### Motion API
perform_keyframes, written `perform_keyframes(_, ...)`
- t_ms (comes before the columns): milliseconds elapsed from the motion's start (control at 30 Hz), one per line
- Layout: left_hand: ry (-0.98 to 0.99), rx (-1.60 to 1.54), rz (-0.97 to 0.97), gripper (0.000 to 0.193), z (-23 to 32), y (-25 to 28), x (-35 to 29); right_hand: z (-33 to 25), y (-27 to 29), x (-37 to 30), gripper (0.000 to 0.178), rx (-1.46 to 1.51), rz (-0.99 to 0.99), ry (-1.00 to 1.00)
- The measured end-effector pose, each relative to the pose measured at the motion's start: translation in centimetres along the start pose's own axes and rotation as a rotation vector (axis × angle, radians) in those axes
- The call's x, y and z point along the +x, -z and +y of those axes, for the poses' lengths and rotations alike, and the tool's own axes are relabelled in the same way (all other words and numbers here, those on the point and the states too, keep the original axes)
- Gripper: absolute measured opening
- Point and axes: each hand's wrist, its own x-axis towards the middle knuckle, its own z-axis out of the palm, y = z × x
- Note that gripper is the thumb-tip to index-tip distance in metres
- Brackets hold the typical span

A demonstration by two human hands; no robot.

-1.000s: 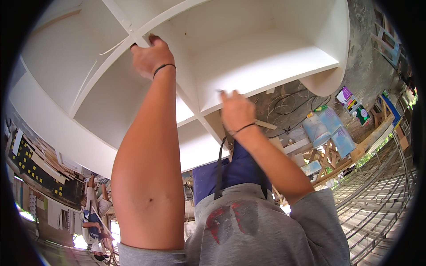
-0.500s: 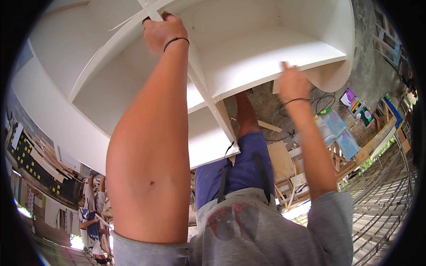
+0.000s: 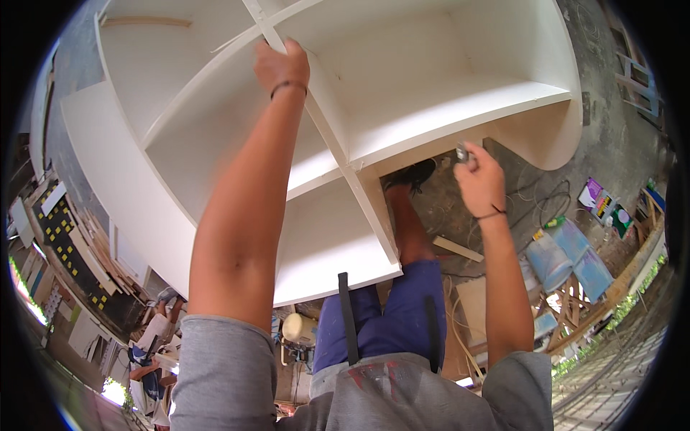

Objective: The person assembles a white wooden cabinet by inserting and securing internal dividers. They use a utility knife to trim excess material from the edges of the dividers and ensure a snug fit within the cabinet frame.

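A large white shelf unit (image 3: pixel 424 122) with curved ends and several compartments lies in front of me. My left hand (image 3: pixel 282 68) is closed round the front edge of its long divider (image 3: pixel 323 129), close to where that crosses a shelf. What lies under those fingers is partly hidden. My right hand (image 3: pixel 480 179) is held in front of the unit's lower right shelf, apart from it. It is closed on a small grey metal tool (image 3: pixel 462 151); only the tip shows, so its kind cannot be told.
A thin loose strip (image 3: pixel 233 39) sticks up from a shelf edge. Cables (image 3: pixel 543 205), blue-wrapped packs (image 3: pixel 568 251) and a piece of wood (image 3: pixel 458 248) lie on the floor at right. Boards (image 3: pixel 90 248) are stacked at left. Another person (image 3: pixel 151 352) is at lower left.
My view has shifted, showing more of the unit. The right hand has turned, so the grey tool tip now shows. The left hand stays on the divider.
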Motion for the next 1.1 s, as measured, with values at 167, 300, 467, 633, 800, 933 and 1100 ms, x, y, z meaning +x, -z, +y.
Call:
perform_keyframes(167, -0.197, -0.137, -0.237, 0.047, -3.0, 4.8, -6.6, 3.6, 1.4, -2.1, 0.036, -0.014, 0.005, -0.118)
perform_keyframes(300, -0.698, 0.103, 0.069, 0.048, -5.9, 7.5, -1.8, 3.9, 1.6, -2.5, 0.038, 0.005, 0.045, -0.119)
perform_keyframes(467, -0.144, 0.292, -0.117, 0.061, -8.4, 9.7, 14.3, 3.4, 4.4, 2.6, 0.038, -0.248, 0.146, 0.093)
perform_keyframes(633, 0.063, 0.616, -0.256, 0.072, -6.8, 7.5, 13.5, 2.4, 9.0, 9.9, 0.04, -0.673, 0.162, 0.236)
perform_keyframes(800, 0.016, 0.611, -0.333, 0.053, -7.2, 7.3, 13.8, 1.8, 8.7, 14.1, 0.039, -1.09, 0.126, 0.113)
perform_keyframes(933, 0.057, 0.608, -0.353, 0.05, -6.6, 8.1, 13.7, -0.2, 4.8, 12.9, 0.037, -1.181, -0.017, 0.104)
perform_keyframes(1100, 0.114, 0.642, -0.456, 0.052, -5.9, 8.4, 14.2, -8.5, -9.1, 0.8, 0.028, -0.86, -0.259, 0.221)
